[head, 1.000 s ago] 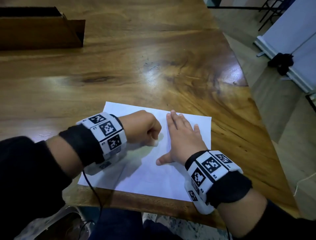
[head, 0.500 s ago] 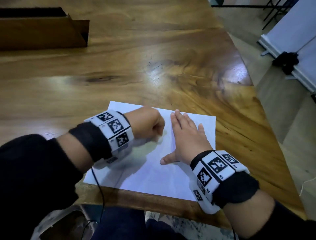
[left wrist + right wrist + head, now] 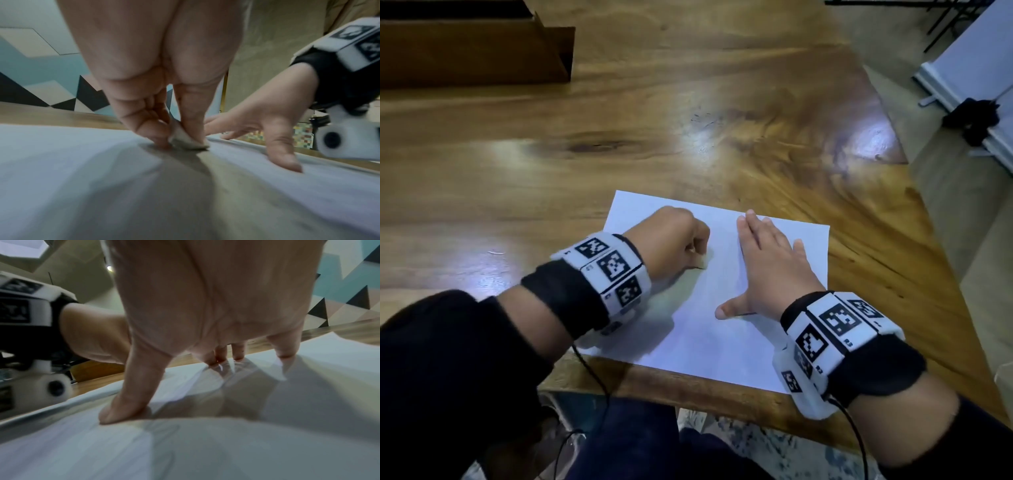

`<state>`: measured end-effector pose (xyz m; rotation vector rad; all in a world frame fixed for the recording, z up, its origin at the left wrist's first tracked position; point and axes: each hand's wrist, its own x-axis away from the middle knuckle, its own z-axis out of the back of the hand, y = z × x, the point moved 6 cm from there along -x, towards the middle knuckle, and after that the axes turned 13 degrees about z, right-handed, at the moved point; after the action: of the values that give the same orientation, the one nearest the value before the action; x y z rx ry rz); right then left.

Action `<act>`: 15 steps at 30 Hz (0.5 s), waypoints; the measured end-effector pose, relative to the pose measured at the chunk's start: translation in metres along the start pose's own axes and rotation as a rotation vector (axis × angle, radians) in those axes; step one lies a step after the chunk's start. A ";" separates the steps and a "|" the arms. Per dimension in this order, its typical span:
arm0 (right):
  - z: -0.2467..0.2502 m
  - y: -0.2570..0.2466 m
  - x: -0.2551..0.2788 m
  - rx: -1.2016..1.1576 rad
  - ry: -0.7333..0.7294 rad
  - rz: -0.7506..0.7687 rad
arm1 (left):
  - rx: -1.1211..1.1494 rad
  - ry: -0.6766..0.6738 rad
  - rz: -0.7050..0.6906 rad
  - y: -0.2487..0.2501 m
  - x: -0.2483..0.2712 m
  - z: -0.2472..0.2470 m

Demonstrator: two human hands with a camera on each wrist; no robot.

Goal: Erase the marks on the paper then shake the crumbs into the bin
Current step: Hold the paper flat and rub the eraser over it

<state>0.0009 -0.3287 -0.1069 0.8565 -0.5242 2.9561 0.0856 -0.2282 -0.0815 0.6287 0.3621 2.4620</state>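
Both hands are on the paper [image 3: 698, 329] at the desk [image 3: 619, 144] edge; my left hand [image 3: 674, 240] pinches the eraser [image 3: 188, 140], my right hand [image 3: 767, 267] lies flat beside it; rubbing hard could crease the paper or scatter crumbs.

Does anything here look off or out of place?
Nothing stands out. The paper lies flat on the table, the right hand pressing it down while the left hand rubs the eraser on it.
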 end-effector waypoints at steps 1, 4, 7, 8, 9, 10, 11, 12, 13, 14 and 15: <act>0.000 0.000 0.000 -0.001 -0.002 0.000 | 0.025 0.034 -0.006 -0.002 0.006 -0.002; 0.001 0.001 -0.001 0.001 -0.001 -0.003 | 0.051 -0.064 -0.102 -0.008 0.046 -0.021; 0.000 0.001 0.000 0.000 -0.005 -0.003 | -0.007 -0.282 -0.108 -0.014 0.067 -0.035; 0.000 0.000 -0.001 0.004 -0.007 -0.003 | -0.035 -0.288 -0.107 -0.014 0.062 -0.032; 0.000 0.000 -0.001 0.007 -0.008 -0.002 | -0.049 -0.243 -0.095 -0.012 0.053 -0.027; 0.000 -0.001 -0.001 0.007 -0.008 -0.001 | -0.046 -0.155 -0.066 -0.011 0.042 -0.021; 0.000 -0.001 -0.001 0.006 -0.007 -0.002 | -0.016 -0.044 -0.023 -0.011 0.032 -0.011; 0.000 -0.001 0.000 0.007 -0.007 -0.003 | 0.023 0.047 0.015 -0.012 0.026 -0.005; 0.000 -0.001 0.000 0.009 -0.008 -0.004 | 0.052 0.089 0.027 -0.014 0.025 -0.004; 0.001 0.000 0.000 0.010 -0.010 -0.005 | 0.064 0.083 0.011 -0.015 0.031 -0.006; 0.000 0.000 0.000 0.009 -0.014 -0.005 | 0.061 0.019 -0.025 -0.016 0.041 -0.013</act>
<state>0.0015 -0.3285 -0.1068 0.8782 -0.5092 2.9526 0.0563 -0.1926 -0.0841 0.6226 0.4510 2.4426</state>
